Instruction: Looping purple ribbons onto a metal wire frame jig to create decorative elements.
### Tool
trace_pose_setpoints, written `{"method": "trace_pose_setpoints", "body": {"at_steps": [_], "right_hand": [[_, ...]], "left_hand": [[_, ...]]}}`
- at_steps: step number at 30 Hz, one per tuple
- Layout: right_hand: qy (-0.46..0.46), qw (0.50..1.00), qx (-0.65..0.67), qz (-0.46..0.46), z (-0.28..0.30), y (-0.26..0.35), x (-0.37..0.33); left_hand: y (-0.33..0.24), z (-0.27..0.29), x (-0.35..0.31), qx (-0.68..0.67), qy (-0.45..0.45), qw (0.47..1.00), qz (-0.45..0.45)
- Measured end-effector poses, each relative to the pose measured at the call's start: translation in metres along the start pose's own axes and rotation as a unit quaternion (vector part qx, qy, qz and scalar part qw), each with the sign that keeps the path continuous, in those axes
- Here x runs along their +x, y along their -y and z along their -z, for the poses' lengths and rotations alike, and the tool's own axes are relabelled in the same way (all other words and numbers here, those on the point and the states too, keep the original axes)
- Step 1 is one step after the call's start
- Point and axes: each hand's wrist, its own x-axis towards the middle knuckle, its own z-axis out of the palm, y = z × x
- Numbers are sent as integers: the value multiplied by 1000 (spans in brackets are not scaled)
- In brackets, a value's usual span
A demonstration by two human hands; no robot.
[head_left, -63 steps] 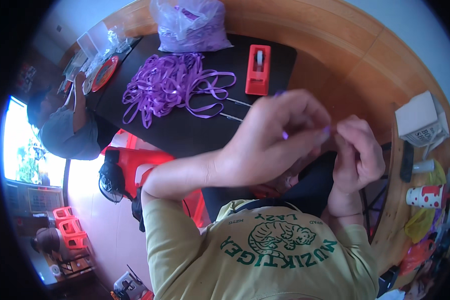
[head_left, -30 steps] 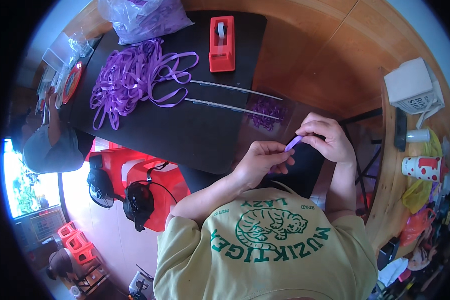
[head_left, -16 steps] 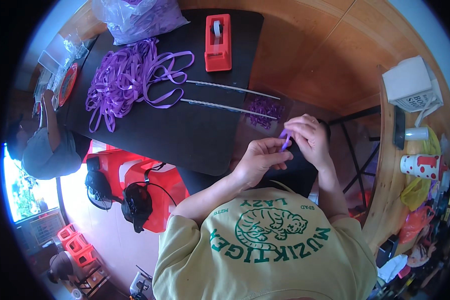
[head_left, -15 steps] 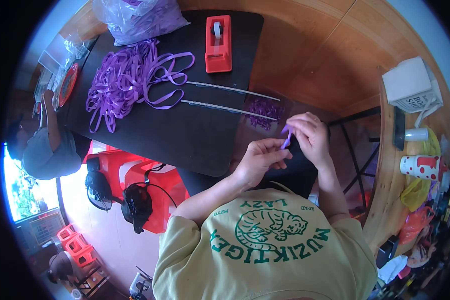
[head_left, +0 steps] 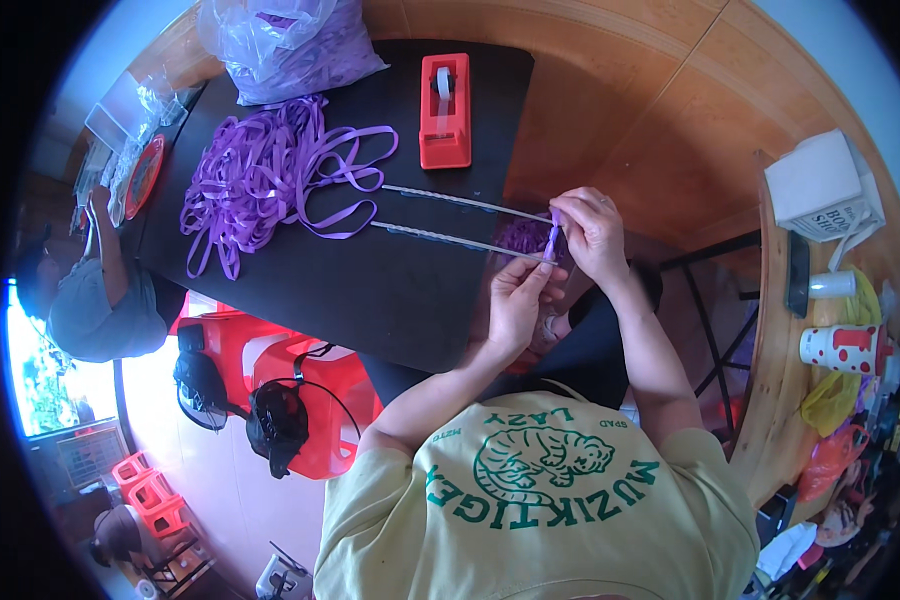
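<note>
A short piece of purple ribbon (head_left: pixel 554 236) runs between my two hands, across the free tips of two thin metal rods. My left hand (head_left: pixel 518 303) pinches its lower end beside the tip of the nearer metal rod (head_left: pixel 440 240). The upper end is gripped by the fingers of my right hand (head_left: pixel 592 235), at the tip of the farther metal rod (head_left: pixel 460 200). Both rods jut out past the right edge of the black table (head_left: pixel 370 290). Beneath them, partly hidden, lies a heap of small purple pieces (head_left: pixel 522 238). Whether the ribbon loops around the rods, I cannot tell.
A tangled pile of purple ribbon (head_left: pixel 250 180) lies on the table near a full plastic bag (head_left: pixel 310 65) and a red tape dispenser (head_left: pixel 445 130). Red stools (head_left: pixel 315 420) hold black caps at lower left. Another person (head_left: pixel 105 305) sits at far left. A wooden counter (head_left: pixel 770 400) stands right.
Both hands have moved forward, bringing the purple ribbon from in front of my body to the rod tips. It is now stretched between my fingers.
</note>
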Motion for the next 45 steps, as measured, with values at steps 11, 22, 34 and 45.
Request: {"method": "trace_pose_setpoints", "body": {"at_steps": [11, 22, 34, 45], "right_hand": [[89, 927, 288, -223, -17, 27, -61], [134, 800, 448, -376, -6, 74, -107], [139, 737, 509, -423, 3, 84, -104], [186, 770, 471, -388, 12, 86, -109]], "left_hand": [[2, 5, 2, 124, -24, 983, -130], [-2, 6, 3, 118, -47, 990, -61], [-1, 8, 0, 25, -4, 1000, -7], [-15, 1, -15, -16, -12, 999, 30]]}}
